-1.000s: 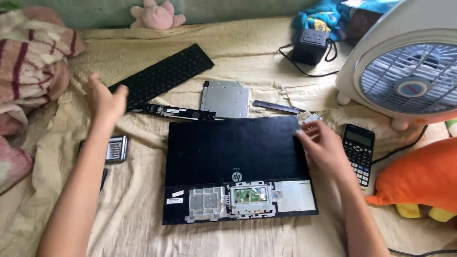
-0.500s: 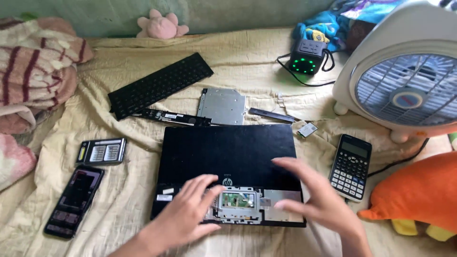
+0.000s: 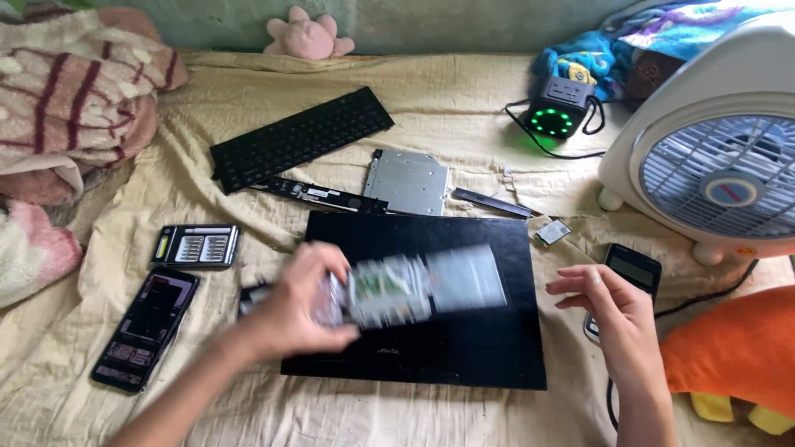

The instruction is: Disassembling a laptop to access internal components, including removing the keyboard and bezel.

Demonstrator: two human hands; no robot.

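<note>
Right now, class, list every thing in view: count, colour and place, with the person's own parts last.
Flat laptop panel: one, black, centre of the sheet.
Slim keyboard: one, black, above the panel.
Metal drive tray: one, grey, beside the keyboard.
Smartphone: one, dark, left.
Calculator: one, black, right.
Electric fan: one, white, far right.
Plush toy: one, pink, top.
Blurred plate: one, silver-grey, in the left grip.
Left hand: holding the plate.
Right hand: open, over the calculator.

— Quick tally: two hands, left (image 3: 290, 310) and right (image 3: 617, 310), and one laptop base (image 3: 464, 348).

— One keyboard (image 3: 302, 138) at eleven o'clock, one phone (image 3: 147, 327), one calculator (image 3: 625, 277), one fan (image 3: 712, 157), one drive (image 3: 407, 180).
</note>
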